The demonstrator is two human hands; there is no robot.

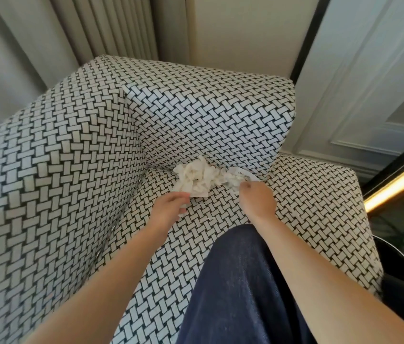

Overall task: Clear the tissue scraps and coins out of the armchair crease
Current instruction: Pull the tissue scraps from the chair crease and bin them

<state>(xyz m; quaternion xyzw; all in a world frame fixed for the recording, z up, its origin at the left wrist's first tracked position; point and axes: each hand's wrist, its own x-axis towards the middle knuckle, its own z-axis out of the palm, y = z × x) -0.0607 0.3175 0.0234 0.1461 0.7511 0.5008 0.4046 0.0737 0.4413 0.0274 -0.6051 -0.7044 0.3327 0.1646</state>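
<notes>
Tissue scraps lie heaped in the crease of the armchair. My left hand pinches the heap's edge nearest me, fingers curled on it, presumably to draw it clear of the crease. My right hand meets the heap's right end, its fingers hidden, so I cannot tell its grip. No coins visible.

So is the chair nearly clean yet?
Not yet: nothing looks cleared. The tissue scraps lie heaped at the armchair crease. The left hand pinches the heap's near edge, the right hand grips its other end. No coins show, so they remain to find.
</notes>
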